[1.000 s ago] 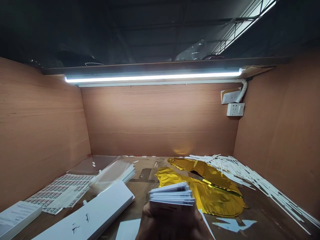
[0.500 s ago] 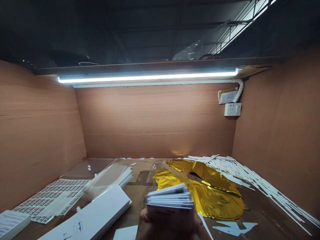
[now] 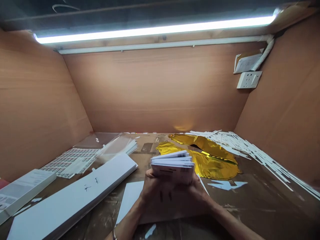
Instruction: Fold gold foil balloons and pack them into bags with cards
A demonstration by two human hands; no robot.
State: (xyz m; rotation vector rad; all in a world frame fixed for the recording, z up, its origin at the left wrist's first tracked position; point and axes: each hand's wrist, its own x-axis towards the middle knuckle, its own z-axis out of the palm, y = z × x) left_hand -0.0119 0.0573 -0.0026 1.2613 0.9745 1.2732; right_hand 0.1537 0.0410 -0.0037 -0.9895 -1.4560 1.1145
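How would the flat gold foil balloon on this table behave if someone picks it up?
The flat gold foil balloon will probably feel very light and floppy, because it lies creased and sagging on the brown work surface. Its shiny foil looks smooth, so it may slip from a loose grip.

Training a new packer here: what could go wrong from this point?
The fanned stack of printed cards held by the left hand and right hand might slip and scatter. The loose white stick beside the right hand could get knocked onto the gold foil balloon, perhaps creasing it.
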